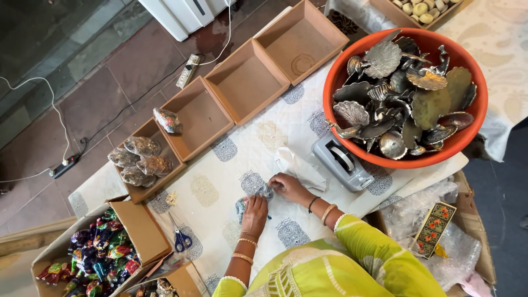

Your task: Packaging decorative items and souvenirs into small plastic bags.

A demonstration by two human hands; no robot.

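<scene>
My left hand and right hand pressed flat on bubble-wrapped ornament on bench, fingers gripping wrap; tape dispenser near, scissors apart.

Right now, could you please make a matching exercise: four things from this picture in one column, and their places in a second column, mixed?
Things:
1. scissors
2. tape dispenser
3. orange tub
4. small wrapped piece

Places:
A. under both hands, left hand and right hand
B. at the table's far right, full of metal pieces
C. just below the tub
D. beside the box of colourful items

Pairs: 1-D, 2-C, 3-B, 4-A
</scene>
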